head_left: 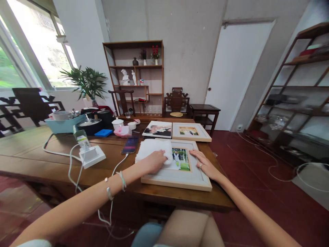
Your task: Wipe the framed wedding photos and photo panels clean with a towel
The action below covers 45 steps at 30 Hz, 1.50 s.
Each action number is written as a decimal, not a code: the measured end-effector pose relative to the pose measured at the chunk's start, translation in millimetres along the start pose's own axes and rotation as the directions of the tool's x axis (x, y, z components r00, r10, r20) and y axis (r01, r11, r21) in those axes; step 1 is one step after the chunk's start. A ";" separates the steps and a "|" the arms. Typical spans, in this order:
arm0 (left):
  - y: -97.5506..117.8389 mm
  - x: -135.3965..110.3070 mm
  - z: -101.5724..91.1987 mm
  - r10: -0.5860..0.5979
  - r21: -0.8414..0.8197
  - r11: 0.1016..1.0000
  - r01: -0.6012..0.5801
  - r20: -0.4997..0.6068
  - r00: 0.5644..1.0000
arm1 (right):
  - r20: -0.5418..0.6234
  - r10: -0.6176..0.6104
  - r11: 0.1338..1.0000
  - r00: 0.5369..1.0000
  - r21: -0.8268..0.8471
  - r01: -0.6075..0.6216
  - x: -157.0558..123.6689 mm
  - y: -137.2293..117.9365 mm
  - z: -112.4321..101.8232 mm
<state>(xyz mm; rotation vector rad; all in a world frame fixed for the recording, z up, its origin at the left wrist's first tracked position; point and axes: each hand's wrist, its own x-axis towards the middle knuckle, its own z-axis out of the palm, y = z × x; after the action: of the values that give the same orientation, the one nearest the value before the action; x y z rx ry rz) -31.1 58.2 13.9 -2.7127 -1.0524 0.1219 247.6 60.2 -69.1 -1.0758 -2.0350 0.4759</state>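
Note:
A light wooden picture frame (177,180) lies flat at the front edge of the table, with a wide pale mount around a small photo (181,159). Over its left part spreads a white cloth (153,148), which also hangs past the frame's left side. My left hand (156,162) is closed on the cloth's right part, pressing it against the frame near the photo. Fingers stretched out, my right hand (206,165) rests on the right border of the frame. Behind lie another framed photo (191,132) and a picture panel (157,129).
The wooden table (113,185) carries a phone (130,144) on a white cable, a white power strip (92,156), a blue box (103,132), a tissue pack (122,131), a dark pot (89,126) and a light-blue basin (64,125). Chairs and shelves stand beyond.

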 end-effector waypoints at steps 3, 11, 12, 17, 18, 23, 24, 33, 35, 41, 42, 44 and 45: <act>24.3 -28.4 -22.1 0.067 -0.053 0.997 -0.063 0.072 0.995 | 0.000 -0.016 1.000 1.000 -0.006 0.016 -0.4 0.7 0.3; 40.1 -27.0 -25.7 0.041 -0.059 0.998 -0.033 0.132 0.990 | 0.017 -0.043 0.999 0.999 -0.008 0.043 -0.2 1.5 -1.3; 32.7 -18.2 -18.4 0.020 -0.042 0.999 -0.015 0.109 0.994 | 0.022 -0.044 0.999 0.999 -0.009 0.044 0.0 1.4 -1.4; -10.0 25.7 11.8 -0.120 0.015 0.993 0.121 -0.038 0.992 | 0.018 -0.041 0.999 0.999 -0.004 0.041 0.5 0.8 -0.8; -16.2 32.6 15.2 -0.140 0.020 0.990 0.142 -0.061 0.988 | 0.016 -0.039 0.999 0.999 -0.002 0.040 0.5 0.7 -0.6; -26.3 49.9 22.9 -0.213 0.037 0.975 0.219 -0.126 0.969 | 0.016 -0.025 1.000 1.000 0.003 0.025 0.2 1.6 -0.9; -25.3 49.6 23.0 -0.216 0.042 0.974 0.222 -0.121 0.969 | 0.015 -0.023 1.000 1.000 0.006 0.023 0.2 1.9 -1.1; 4.7 4.6 -3.2 -0.121 0.056 0.991 0.118 0.058 0.991 | 0.008 -0.037 0.999 0.999 0.034 0.036 -0.2 2.6 -0.3; 19.3 -12.8 -15.5 -0.087 0.045 0.996 0.083 0.105 0.991 | 0.010 -0.039 0.999 0.999 0.023 0.039 0.0 2.2 0.0; 62.5 -54.8 -47.4 -0.020 -0.055 0.998 0.033 0.221 0.975 | 0.010 -0.050 0.999 0.999 -0.001 0.050 0.4 2.8 0.1; 65.2 -55.9 -48.1 -0.035 -0.067 0.996 0.052 0.229 0.973 | 0.008 -0.052 0.999 0.999 -0.002 0.052 0.3 3.1 0.3; 64.3 -50.9 -43.0 -0.082 -0.075 0.992 0.103 0.241 0.967 | 0.005 -0.054 0.999 0.999 0.000 0.054 -0.1 3.7 1.0; 60.9 -45.1 -37.4 -0.106 -0.074 0.989 0.127 0.240 0.965 | 0.003 -0.055 0.998 0.998 0.001 0.055 -0.4 3.9 1.3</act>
<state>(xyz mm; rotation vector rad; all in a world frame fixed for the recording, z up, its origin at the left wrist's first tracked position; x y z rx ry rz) -18.6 -22.6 35.2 -2.7568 -1.3097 0.3953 248.8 62.1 -72.5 -1.0165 -2.0611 0.4497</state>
